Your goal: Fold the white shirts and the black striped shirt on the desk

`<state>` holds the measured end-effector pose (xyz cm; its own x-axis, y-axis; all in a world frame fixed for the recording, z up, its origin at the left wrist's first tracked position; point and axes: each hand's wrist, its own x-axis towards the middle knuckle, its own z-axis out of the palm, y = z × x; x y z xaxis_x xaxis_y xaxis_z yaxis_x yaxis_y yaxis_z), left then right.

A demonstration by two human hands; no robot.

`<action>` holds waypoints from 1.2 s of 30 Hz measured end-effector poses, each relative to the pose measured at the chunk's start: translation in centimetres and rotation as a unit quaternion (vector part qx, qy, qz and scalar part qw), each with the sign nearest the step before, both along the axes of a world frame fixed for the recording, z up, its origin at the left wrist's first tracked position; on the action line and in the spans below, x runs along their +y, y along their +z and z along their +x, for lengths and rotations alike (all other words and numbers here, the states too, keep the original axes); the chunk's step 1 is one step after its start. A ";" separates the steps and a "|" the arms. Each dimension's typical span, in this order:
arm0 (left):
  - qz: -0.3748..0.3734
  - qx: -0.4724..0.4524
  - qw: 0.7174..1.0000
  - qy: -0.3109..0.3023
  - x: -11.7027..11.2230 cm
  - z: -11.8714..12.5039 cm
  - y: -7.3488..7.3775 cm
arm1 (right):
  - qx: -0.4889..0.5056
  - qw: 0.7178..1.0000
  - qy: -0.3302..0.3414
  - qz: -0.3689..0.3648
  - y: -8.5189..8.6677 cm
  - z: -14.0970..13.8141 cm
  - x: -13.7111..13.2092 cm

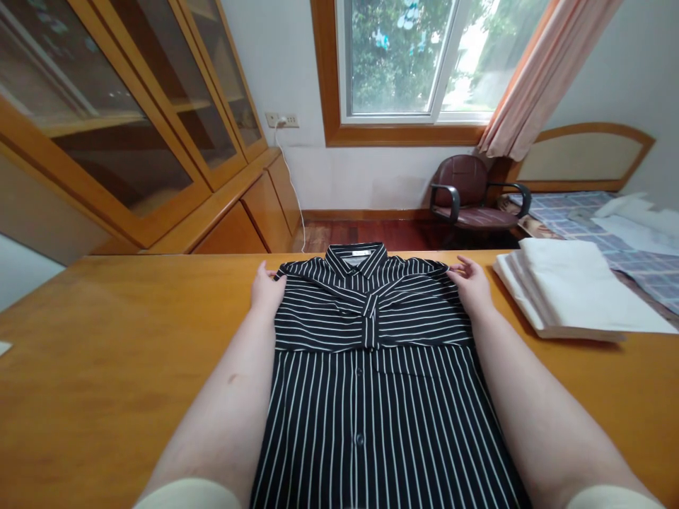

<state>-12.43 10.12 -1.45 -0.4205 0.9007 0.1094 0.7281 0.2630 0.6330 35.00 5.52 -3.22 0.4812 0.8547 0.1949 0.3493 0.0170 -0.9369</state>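
Observation:
A black shirt (312, 424) with white stripes lies front up on the wooden table, its collar (339, 258) at the far end. Both sleeves (318, 329) are folded across the chest, and their cuffs (370, 318) overlap in the middle. At the shirt's left shoulder corner, my left hand (267, 288) is closed on the fabric. My right hand (472, 284) pinches the opposite shoulder corner, its other fingers partly spread. The shirt's lower hem lies outside the picture.
White folded sheets or bags (573, 290) are stacked on the table (132, 367) at right. Beyond its far edge stand a dark red armchair (467, 191) and a bed (647, 258). Glass-doored cabinets (223, 177) line the left wall. A white cable (291, 177) hangs from a socket.

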 end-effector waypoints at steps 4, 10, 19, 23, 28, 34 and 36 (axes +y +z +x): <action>-0.021 -0.015 1.000 -0.016 0.5 -1.0 0.2 | 0.085 0.995 0.042 -0.012 0.1 0.4 -0.1; -0.023 -0.015 0.998 -0.062 0.5 -1.1 0.3 | -0.036 0.990 0.116 -0.070 1.1 -0.9 -0.8; 0.009 0.033 0.996 -0.086 -0.3 0.4 2.7 | -0.137 0.988 0.019 -0.062 2.2 -1.9 -1.4; 0.034 0.103 0.985 -0.137 -1.1 1.6 6.6 | -0.105 0.994 -0.012 -0.013 4.2 -1.7 -1.9; 0.011 0.086 0.984 -0.154 -2.4 0.8 10.1 | -0.071 0.996 0.048 -0.008 7.1 -0.8 -2.8; -0.042 0.044 0.982 -0.179 -6.3 -1.6 9.2 | -0.162 0.982 0.069 -0.065 9.3 0.6 -6.7; -0.089 -0.008 0.976 -0.197 -8.0 -1.7 7.7 | -0.152 0.978 0.099 -0.106 8.9 0.3 -8.3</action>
